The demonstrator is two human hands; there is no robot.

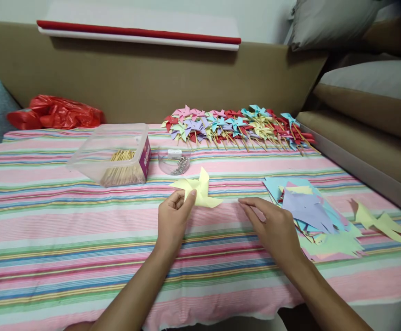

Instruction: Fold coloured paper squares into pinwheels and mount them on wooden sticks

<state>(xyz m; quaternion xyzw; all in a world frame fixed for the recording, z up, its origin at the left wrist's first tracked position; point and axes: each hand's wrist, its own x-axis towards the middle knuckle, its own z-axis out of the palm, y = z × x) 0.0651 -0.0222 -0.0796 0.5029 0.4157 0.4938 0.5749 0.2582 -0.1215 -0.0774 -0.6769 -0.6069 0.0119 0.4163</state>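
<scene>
A folded yellow paper pinwheel (202,194) without a stick is pinched at its centre between the thumb and fingers of my left hand (173,214). Its pointed blades spread out to the left, top and right. My right hand (272,223) hovers to the right of it, apart from the paper, thumb and forefinger pressed together at the tips. Anything between those fingertips is too small to make out. Just beyond the pinwheel stands a round clear container (165,164) with small metal pins (182,164) inside.
Cut paper sheets (307,211) lie in a pile beside my right hand, with a loose yellow cut-out (381,221) farther right. Finished pinwheels on sticks (235,126) crowd the back. A plastic box (93,149) holds wooden sticks (124,168). A red bag (62,112) lies back left.
</scene>
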